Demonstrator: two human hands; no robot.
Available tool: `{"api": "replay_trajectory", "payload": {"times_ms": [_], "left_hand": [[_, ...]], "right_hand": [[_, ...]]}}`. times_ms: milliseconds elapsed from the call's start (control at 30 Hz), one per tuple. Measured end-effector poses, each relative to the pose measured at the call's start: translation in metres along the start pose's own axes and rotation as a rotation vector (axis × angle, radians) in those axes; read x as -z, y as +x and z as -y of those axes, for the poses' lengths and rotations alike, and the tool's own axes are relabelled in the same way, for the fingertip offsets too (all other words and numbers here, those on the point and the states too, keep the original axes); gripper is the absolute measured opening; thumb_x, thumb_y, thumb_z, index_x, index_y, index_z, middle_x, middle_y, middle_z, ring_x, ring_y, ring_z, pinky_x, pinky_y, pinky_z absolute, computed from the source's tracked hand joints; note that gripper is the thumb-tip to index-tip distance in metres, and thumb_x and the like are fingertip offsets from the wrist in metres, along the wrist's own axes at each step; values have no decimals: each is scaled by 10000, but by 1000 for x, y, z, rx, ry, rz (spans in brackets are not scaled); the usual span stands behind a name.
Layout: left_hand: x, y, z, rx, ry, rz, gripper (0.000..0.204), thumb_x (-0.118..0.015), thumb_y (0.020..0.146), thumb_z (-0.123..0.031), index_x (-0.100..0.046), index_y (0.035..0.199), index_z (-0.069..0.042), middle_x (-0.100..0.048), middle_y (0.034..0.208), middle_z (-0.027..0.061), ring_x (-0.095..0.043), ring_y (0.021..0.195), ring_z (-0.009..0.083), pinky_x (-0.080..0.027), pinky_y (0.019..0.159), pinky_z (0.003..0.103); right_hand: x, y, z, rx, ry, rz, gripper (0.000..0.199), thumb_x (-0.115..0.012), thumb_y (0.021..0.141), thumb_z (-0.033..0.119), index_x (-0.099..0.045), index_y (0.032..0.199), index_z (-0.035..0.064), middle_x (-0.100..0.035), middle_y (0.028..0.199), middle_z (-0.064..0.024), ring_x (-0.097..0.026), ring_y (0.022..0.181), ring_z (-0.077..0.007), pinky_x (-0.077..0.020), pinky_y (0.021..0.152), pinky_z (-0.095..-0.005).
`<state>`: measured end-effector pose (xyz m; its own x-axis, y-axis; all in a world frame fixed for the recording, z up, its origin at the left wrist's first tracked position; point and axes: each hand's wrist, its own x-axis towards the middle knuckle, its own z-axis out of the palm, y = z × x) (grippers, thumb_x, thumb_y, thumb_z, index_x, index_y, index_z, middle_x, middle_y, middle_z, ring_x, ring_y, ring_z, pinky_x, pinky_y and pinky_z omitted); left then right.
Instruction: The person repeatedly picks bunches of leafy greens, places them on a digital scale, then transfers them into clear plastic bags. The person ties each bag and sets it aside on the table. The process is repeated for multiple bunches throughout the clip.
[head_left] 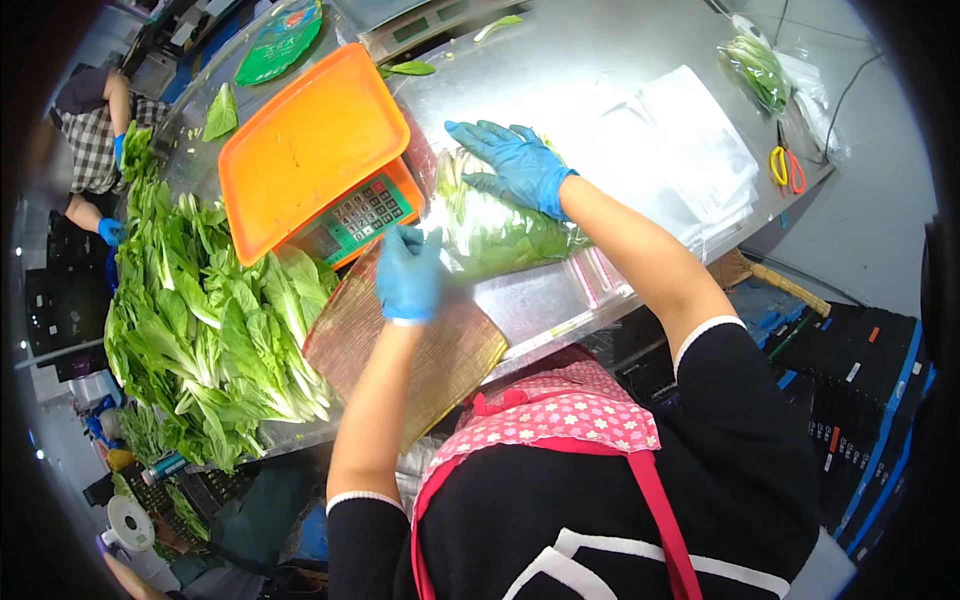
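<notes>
A clear plastic bag of leafy greens (510,240) lies on the metal table in front of me. My right hand (515,165), in a blue glove, rests flat over the bag with its fingers stretched out. At the bag's left end is my left hand (408,275), gloved too and smeared by motion; whether its fingers grip the bag's edge is hidden. Just beyond that hand stands a scale with an orange tray (315,150) and a green keypad (365,215). A brownish woven mat (400,350) lies beneath my left forearm.
Loose leafy greens (210,320) are heaped on the left. A stack of clear bags (695,150) lies to the right, with scissors (787,170) and another bagged bunch (757,72) past it. Across the far left, a co-worker's blue-gloved hand (111,232) is by the heap.
</notes>
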<state>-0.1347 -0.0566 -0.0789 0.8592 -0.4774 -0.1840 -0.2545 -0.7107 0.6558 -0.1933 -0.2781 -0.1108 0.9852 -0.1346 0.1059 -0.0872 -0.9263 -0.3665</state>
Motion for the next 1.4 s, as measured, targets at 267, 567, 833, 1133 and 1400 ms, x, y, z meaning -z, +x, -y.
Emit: {"api": "replay_trajectory", "payload": {"times_ms": [267,567,833,1133,1400], "left_hand": [[-39,25,-8,-683,85,137,521,-591,863,-148,-430,1334,6,-458,1334,230,-468,1206,355,-366,1021,388],[-50,25,-5,-256,-38,58,684,-685,806,-410,-459,1265,44,-472,1193,194,-498,1092,323,-406,970,348],[41,-3,-13,-54,-899,80,436,-554,912,-417,-574,1135,-43,-585,1027,78,-587,828,150,-493,685,280],[19,-56,88,-682,17,-36,369,-609,851,-217,-579,1180,-51,-573,1132,202,-551,1019,344,-439,876,423],[12,-77,102,-675,370,76,575,-572,858,-319,-422,1366,-95,-335,1432,216,-275,1335,417,-216,1095,501]], "right_hand": [[9,-21,-53,-225,-242,-105,699,-443,915,508,-287,1432,63,-354,1435,-186,-294,1352,-353,-196,1119,-447],[-6,-100,63,-4,-441,-175,631,-589,780,192,-413,1386,181,-471,1353,-137,-417,1272,-351,-335,1026,-475],[115,-76,60,-176,678,-556,437,-544,838,-43,-545,1259,78,-660,1079,-82,-620,931,-144,-498,833,-280],[26,-157,8,-963,1593,-641,454,-766,768,207,-586,1116,-23,-646,1019,-107,-629,878,-187,-533,770,-306],[39,-158,29,-919,1658,-657,341,-710,810,97,-585,1104,-21,-646,1018,-101,-636,869,-193,-540,763,-311]]}}
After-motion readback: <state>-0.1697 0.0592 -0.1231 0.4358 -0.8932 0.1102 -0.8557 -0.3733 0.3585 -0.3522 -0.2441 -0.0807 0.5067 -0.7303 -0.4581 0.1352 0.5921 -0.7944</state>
